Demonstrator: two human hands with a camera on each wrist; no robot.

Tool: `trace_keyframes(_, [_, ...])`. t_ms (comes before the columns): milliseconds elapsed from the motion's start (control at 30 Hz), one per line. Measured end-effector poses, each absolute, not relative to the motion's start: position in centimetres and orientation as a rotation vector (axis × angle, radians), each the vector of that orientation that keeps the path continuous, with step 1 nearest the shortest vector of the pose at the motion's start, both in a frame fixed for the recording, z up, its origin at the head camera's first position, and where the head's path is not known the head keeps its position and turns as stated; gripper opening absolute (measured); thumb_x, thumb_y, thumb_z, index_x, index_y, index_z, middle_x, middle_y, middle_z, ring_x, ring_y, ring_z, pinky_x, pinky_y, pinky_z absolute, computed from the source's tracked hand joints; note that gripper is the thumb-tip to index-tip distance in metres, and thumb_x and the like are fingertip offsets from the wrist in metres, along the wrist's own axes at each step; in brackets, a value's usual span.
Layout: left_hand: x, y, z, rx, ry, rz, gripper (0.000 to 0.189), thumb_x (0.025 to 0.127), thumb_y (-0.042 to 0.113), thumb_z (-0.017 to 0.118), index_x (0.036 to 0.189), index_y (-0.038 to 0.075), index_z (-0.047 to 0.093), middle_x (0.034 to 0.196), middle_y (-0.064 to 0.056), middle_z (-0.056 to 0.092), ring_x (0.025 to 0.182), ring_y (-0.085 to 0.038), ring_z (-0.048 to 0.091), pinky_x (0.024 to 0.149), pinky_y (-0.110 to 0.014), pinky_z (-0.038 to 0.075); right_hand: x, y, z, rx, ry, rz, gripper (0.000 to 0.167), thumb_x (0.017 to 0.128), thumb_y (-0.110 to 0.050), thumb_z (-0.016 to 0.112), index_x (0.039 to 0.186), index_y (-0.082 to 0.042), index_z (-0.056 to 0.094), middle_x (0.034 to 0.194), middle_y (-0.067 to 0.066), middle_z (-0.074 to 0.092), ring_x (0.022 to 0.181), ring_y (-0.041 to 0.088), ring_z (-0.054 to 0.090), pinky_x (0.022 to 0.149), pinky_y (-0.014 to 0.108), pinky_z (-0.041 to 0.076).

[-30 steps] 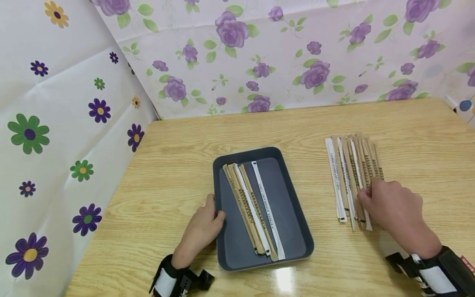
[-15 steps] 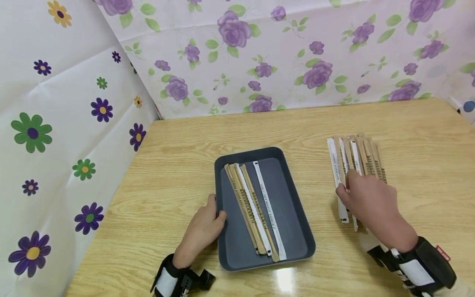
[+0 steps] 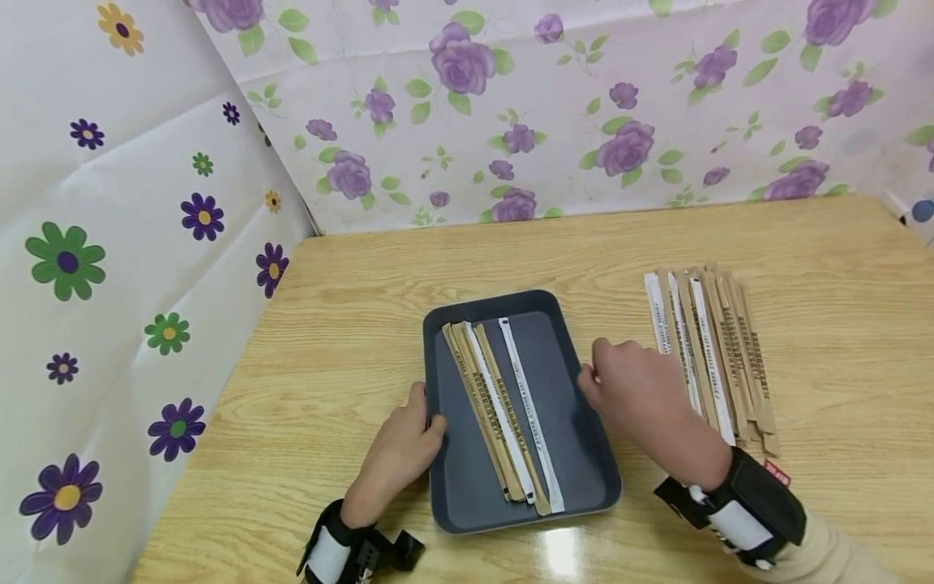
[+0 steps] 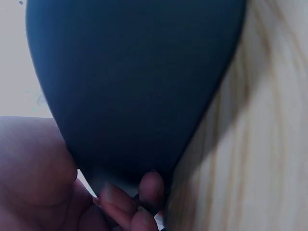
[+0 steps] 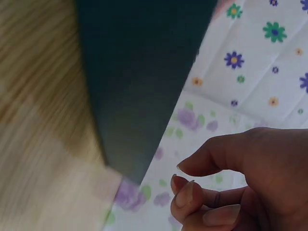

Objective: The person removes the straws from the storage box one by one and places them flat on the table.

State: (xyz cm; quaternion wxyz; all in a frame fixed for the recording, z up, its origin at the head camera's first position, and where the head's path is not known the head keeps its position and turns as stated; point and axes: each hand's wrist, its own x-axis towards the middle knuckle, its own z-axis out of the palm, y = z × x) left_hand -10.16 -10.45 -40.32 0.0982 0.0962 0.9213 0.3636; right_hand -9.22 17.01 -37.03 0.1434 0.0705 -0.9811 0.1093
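Observation:
In the head view, a dark grey rectangular tray (image 3: 576, 496) sits mid-table. Several long, slim, paper-wrapped straws (image 3: 489, 405) lie in it, brown and white; one white straw (image 3: 529, 410) lies a little apart to the right. My left hand (image 3: 400, 446) grips the tray's left wall, thumb at the rim. Just over the tray's right rim hovers my right hand (image 3: 642, 393), fingers curled. In the right wrist view its thumb (image 5: 207, 161) stands slightly apart from the fingertips, with nothing between them. A row of similar straws (image 3: 730, 349) lies right of the tray, partly hidden by the right hand.
The wooden table (image 3: 350, 324) meets a purple-rose cloth (image 3: 554, 105) at the back. A white cloth with coloured flowers (image 3: 131, 268) hangs along the left side. Each wrist wears a black camera strap, the right strap (image 3: 751, 511) low over the tabletop.
My right hand has moved left from the straw row to the tray's right rim, uncovering more of the row. The left hand and tray have stayed in place.

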Motion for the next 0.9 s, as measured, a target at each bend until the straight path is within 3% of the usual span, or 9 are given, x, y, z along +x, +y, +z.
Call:
trace_keyframes(133, [-10.2, -10.4, -40.3, 0.298, 2.728, 1.085, 0.041, 0.097, 0.011, 0.045, 0.134, -0.005, 0.038, 0.07, -0.009, 0.057, 0.053, -0.017, 0.053, 0.049, -0.032, 0.039, -9.2, 15.2, -37.4, 0.256, -2.856, 0.305, 0.032, 0.087, -0.016, 0.061, 0.061, -0.011, 0.043, 0.05, 0.003, 0.04, 0.041, 0.018, 0.041, 0.037, 0.034, 0.032])
trace_keyframes(367, [-10.2, -10.4, -40.3, 0.295, 2.738, 1.079, 0.041, 0.097, 0.011, 0.045, 0.134, -0.005, 0.038, 0.071, -0.009, 0.058, 0.053, -0.017, 0.054, 0.049, -0.032, 0.039, -8.8, 12.9, -38.3, 0.354, -2.892, 0.324, 0.04, 0.087, -0.013, 0.059, 0.057, -0.014, 0.034, 0.05, -0.001, 0.03, 0.04, 0.014, 0.035, 0.039, 0.031, 0.026])
trace_keyframes(767, [-10.2, -10.5, -40.2, 0.297, 2.745, 1.073, 0.037, 0.097, 0.01, 0.044, 0.13, -0.006, 0.04, 0.069, -0.009, 0.056, 0.053, -0.017, 0.053, 0.049, -0.032, 0.038, -8.5, 11.1, -39.1, 0.404, -2.94, 0.299, 0.04, 0.088, -0.019, 0.064, 0.056, -0.012, 0.04, 0.049, 0.001, 0.037, 0.04, 0.016, 0.042, 0.037, 0.033, 0.035])
trace_keyframes(900, [-10.2, -10.5, -40.3, 0.299, 2.746, 1.071, 0.038, 0.096, 0.01, 0.044, 0.131, -0.006, 0.04, 0.069, -0.009, 0.056, 0.053, -0.017, 0.053, 0.048, -0.032, 0.039, -8.3, 10.7, -39.6, 0.433, -2.913, 0.3, 0.043, 0.086, -0.017, 0.064, 0.054, -0.013, 0.036, 0.048, 0.0, 0.034, 0.039, 0.014, 0.04, 0.036, 0.03, 0.032])
